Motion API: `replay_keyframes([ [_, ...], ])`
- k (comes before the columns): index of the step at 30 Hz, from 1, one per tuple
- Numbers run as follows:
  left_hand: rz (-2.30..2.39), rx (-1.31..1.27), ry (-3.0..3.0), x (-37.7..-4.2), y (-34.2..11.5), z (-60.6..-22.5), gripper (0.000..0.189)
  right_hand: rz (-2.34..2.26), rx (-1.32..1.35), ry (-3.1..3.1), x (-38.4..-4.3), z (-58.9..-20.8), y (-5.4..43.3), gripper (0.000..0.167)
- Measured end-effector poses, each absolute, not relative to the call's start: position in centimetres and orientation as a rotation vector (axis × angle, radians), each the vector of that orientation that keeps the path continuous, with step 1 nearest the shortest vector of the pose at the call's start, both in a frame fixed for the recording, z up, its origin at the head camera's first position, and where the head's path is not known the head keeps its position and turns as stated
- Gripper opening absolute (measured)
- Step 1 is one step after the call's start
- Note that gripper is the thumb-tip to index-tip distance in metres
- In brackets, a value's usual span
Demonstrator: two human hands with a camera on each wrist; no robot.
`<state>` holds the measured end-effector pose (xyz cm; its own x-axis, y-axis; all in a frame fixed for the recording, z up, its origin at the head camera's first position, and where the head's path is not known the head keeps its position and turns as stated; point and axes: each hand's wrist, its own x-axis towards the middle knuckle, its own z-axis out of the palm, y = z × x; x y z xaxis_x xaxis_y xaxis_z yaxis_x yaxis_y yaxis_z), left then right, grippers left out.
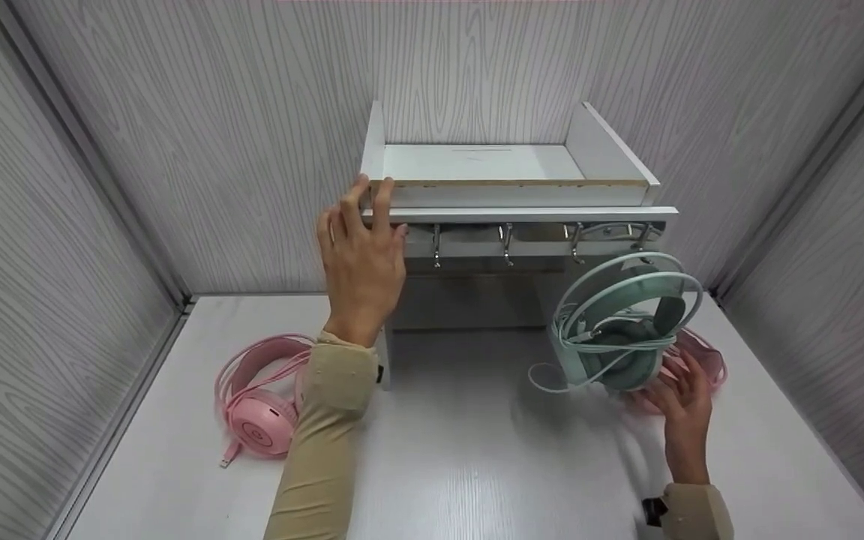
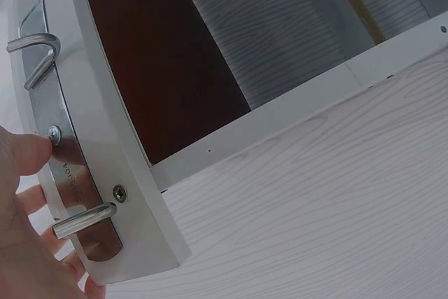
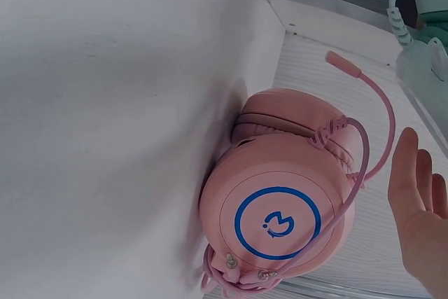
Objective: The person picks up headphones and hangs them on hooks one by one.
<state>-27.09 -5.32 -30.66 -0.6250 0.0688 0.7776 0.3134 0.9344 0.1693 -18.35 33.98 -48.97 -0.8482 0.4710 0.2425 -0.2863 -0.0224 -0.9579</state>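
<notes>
My left hand (image 1: 361, 262) grips the left front corner of a white shelf (image 1: 514, 197). The left wrist view shows its thumb on the metal hook rail (image 2: 66, 152) while other fingers reach round the edge. At the right end of the rail hang mint-green headphones (image 1: 616, 330), their cable wound around them and a loop dangling. Just below their lower ear cup is my right hand (image 1: 683, 409), fingers extended and holding nothing. Beside that hand lies a pink headset (image 3: 280, 208) with a microphone boom, partly hidden by the green pair in the head view.
Another pink pair of headphones (image 1: 263, 424) lies on the white table (image 1: 469, 472) left of the shelf, its USB plug (image 1: 228, 454) pointing toward the front. Several metal hooks (image 1: 507, 244) line the shelf's front. Wood-grain panels (image 1: 252, 135) stand around the back and sides.
</notes>
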Motion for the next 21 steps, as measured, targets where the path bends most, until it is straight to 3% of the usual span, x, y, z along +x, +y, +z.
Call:
replay_keyframes([
  [21, -0.368, -0.273, -2.200, -27.01, -5.36, -30.76, 0.053, 1.920, -0.327, -1.728, -18.55, -48.87, 34.36, 0.045],
])
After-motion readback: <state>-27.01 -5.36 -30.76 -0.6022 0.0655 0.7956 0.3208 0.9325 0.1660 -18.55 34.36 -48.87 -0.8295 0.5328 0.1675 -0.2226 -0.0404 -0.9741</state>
